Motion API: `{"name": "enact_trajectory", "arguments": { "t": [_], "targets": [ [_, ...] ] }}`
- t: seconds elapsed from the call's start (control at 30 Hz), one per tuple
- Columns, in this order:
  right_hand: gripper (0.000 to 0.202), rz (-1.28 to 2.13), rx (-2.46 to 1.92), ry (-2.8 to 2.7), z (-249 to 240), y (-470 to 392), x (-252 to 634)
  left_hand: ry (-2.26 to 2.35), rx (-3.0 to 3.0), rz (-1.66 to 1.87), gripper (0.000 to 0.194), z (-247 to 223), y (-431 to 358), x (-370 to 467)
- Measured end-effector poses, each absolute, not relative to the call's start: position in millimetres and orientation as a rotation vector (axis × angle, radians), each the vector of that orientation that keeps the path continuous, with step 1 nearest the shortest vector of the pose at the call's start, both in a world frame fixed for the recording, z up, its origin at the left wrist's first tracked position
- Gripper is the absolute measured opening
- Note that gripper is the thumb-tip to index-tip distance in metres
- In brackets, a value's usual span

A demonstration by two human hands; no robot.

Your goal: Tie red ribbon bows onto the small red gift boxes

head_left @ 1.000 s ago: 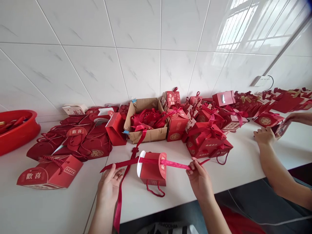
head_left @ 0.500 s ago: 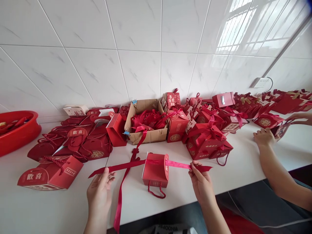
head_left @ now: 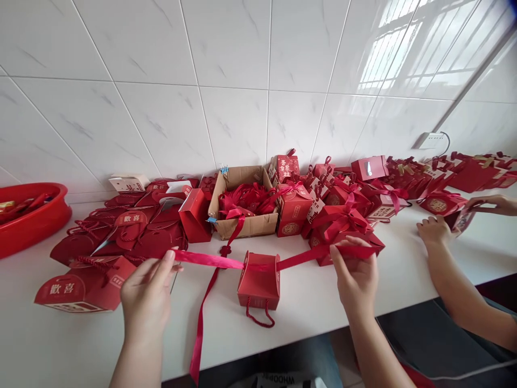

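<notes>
A small red gift box (head_left: 259,288) with a twisted cord handle stands on the white table, its handle toward me. Through its top runs a red ribbon (head_left: 218,261), stretched out to both sides above the table. My left hand (head_left: 150,288) pinches the ribbon's left end between thumb and fingers. On the other side, my right hand (head_left: 356,275) grips the ribbon near its right end, with a short tail sticking out past the fingers. A second ribbon (head_left: 202,323) hangs from the cardboard box, across the table and over its front edge.
Behind the gift box stands an open cardboard box (head_left: 252,225) full of ribbons. Red gift boxes (head_left: 133,229) are heaped at left; several ribboned ones (head_left: 343,229) stand at right. A red basin (head_left: 48,223) is far left. At far right, another person's hands (head_left: 436,230) handle a box.
Both my hands have moved apart and upward, pulling the ribbon out tauter on either side of the gift box. The box stays in about the same spot.
</notes>
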State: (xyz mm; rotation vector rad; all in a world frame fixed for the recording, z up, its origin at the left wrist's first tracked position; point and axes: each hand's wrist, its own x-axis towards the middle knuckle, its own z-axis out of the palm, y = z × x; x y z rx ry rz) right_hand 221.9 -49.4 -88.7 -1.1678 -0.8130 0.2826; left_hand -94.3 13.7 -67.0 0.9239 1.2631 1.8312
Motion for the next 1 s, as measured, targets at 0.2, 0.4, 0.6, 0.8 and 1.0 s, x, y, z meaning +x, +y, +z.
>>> {"name": "enact_trajectory", "arguments": {
  "t": [0.2, 0.4, 0.6, 0.8, 1.0],
  "targets": [
    [0.024, 0.305, -1.019, -1.008, -43, -29, 211, 1.247, 1.094, 1.757, 0.019, -47, 16, -76],
    [0.017, 0.316, -0.99, -1.124, -18, -21, 205, 1.115, 1.266, 1.692, 0.024, -29, 17, -62],
    [0.016, 0.428, -1.018, -1.305, 3, -16, 203, 1.026, 1.539, 1.606, 0.024, -8, 19, -42],
    [0.027, 0.598, -0.96, -1.328, 18, -10, 192, 0.919, 1.648, 1.514, 0.021, 6, 22, -15],
    [0.028, 0.741, -0.861, -1.253, 10, 0, 188, 0.788, 1.611, 1.505, 0.019, 15, 24, 2]
  ]
}}
